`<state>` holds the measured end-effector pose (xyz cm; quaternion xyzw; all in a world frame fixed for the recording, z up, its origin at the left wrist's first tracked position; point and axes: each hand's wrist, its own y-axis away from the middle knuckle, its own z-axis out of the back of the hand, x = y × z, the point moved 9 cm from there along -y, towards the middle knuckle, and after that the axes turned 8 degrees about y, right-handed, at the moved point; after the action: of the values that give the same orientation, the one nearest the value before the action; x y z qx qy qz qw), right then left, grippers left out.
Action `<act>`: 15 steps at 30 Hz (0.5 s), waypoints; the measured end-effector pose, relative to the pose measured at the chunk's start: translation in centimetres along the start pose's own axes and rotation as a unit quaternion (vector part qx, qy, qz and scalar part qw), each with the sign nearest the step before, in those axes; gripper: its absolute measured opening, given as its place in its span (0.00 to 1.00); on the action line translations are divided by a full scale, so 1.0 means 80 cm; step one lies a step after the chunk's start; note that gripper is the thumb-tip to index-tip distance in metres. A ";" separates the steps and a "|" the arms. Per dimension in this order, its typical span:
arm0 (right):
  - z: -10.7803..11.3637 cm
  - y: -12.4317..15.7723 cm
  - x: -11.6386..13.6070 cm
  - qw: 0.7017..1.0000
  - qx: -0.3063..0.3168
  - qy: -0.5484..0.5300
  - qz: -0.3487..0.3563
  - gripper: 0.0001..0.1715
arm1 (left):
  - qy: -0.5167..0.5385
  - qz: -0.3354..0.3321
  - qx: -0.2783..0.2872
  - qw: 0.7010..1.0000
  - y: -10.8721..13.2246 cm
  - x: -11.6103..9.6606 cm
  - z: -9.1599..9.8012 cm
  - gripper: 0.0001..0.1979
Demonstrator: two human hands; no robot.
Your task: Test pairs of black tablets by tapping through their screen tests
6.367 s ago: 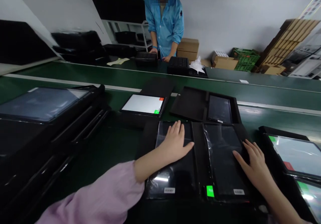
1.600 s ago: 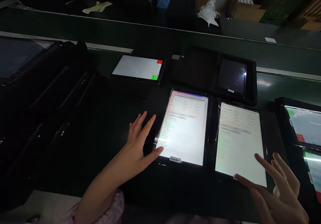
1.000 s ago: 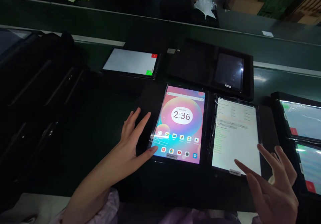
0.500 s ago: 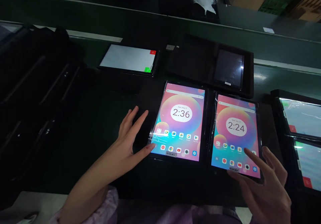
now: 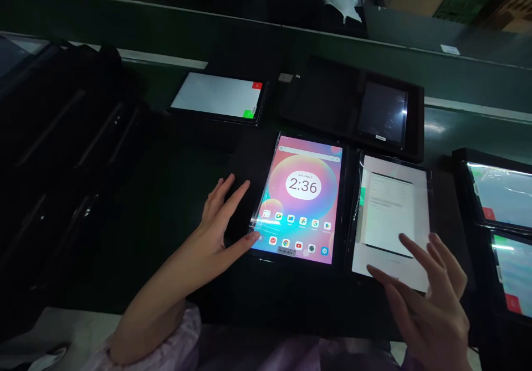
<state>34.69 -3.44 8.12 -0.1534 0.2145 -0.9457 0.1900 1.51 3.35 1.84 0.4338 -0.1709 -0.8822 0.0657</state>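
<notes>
The left hand is open with its thumb at the edge of one tablet, and the open right hand is over the next tablet, so a slip could tap the wrong spot.

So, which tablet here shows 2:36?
The tablet just right of the left hand; it alone shows a home screen with a 2:36 clock, while its neighbour under the right hand shows a white page.

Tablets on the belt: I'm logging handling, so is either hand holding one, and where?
Nothing is gripped. The left hand rests its thumb on the left tablet edge; the right hand is over the right tablet, contact unclear.
</notes>
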 end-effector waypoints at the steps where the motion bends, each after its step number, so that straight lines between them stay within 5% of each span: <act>1: -0.003 -0.001 0.002 1.000 0.004 0.005 0.004 0.15 | 0.002 -0.001 -0.003 1.000 0.000 0.000 0.000 0.46; 15: -0.010 0.000 -0.016 0.999 0.001 0.019 -0.040 0.16 | 0.003 0.014 0.006 1.000 0.000 -0.002 -0.002 0.48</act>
<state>35.55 -2.63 7.16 -0.1435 0.2105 -0.9555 0.1484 1.74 3.38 1.83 0.4341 -0.1822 -0.8790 0.0757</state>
